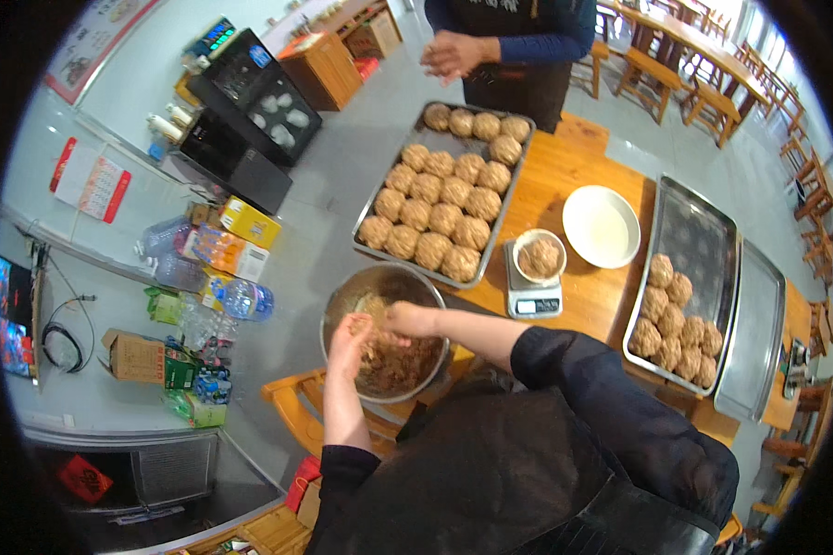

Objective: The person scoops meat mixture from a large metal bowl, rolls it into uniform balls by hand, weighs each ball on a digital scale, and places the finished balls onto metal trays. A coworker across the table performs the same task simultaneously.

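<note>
Both my hands are over a large round metal pot (386,399) with brown minced meat mixture (402,371) in its lower part. My left hand (350,340) is above the pot's left side, fingers bent and pointing away from me. My right hand (411,322) reaches in from the right, its fingertips close to the left hand's. Something pale, perhaps meat mixture, shows between the fingers, but whether either hand grips it is unclear. Right of the pot, a small white bowl (516,239) with a lump of meat mixture (540,257) sits on a digital kitchen scale (516,305).
A metal tray (468,144) of large meatballs lies beyond the pot. Across it stands a co-worker (517,76), hands together. On the wooden table (559,163) are a white bowl of pale liquid (601,226) and, at right, another tray (694,229) with several meatballs.
</note>
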### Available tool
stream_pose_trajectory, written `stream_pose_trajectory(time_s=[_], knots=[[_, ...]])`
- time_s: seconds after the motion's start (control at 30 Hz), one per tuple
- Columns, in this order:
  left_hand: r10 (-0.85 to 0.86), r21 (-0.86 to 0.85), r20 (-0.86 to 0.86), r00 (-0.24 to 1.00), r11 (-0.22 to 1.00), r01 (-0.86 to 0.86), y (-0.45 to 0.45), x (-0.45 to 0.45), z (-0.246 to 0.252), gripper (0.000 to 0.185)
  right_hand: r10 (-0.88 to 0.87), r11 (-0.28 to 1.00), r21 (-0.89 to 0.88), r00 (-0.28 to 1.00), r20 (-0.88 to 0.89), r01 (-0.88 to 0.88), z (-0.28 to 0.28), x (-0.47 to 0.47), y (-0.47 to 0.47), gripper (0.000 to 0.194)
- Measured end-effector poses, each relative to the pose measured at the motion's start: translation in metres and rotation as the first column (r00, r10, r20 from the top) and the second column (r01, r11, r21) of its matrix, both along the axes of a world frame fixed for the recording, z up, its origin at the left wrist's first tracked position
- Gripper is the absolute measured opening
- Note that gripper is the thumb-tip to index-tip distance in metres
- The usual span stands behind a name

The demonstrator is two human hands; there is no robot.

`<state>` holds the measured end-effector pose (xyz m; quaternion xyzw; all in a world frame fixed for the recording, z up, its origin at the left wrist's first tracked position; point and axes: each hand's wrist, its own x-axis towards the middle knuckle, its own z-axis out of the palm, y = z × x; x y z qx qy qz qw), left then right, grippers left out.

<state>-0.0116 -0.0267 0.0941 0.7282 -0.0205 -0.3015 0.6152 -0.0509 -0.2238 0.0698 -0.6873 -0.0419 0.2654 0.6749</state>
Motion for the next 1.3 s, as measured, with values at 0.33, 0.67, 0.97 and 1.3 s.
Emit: stream_pose_trajectory(time_s=[0.33, 0.67, 0.97, 1.3], knots=[[0.107, 0.354, 0.159, 0.982, 0.922, -0.158, 0.052, 0.025, -0.087, 0.05, -0.733, 0.371, -0.289, 0.469, 0.493, 0.883, -0.011, -0.092, -0.169, 0.039], [0.229, 0.085, 0.309, 0.923, 0.96, -0.267, -0.011, 0.042, -0.061, 0.036, -0.297, 0.281, -0.768, 0.813, 0.501, 0.575, -0.026, -0.146, -0.246, 0.053], [0.109, -0.094, 0.229, 0.967, 0.992, -0.089, -0.134, 0.013, -0.016, 0.03, -0.57, 0.379, -0.445, 0.584, 0.579, 0.811, 0.031, -0.156, -0.264, 0.035], [-0.21, 0.018, 0.31, 0.927, 0.976, 0.215, -0.216, -0.026, -0.052, 0.04, -0.472, 0.411, -0.547, 0.684, 0.556, 0.729, -0.011, -0.155, -0.268, 0.037]])
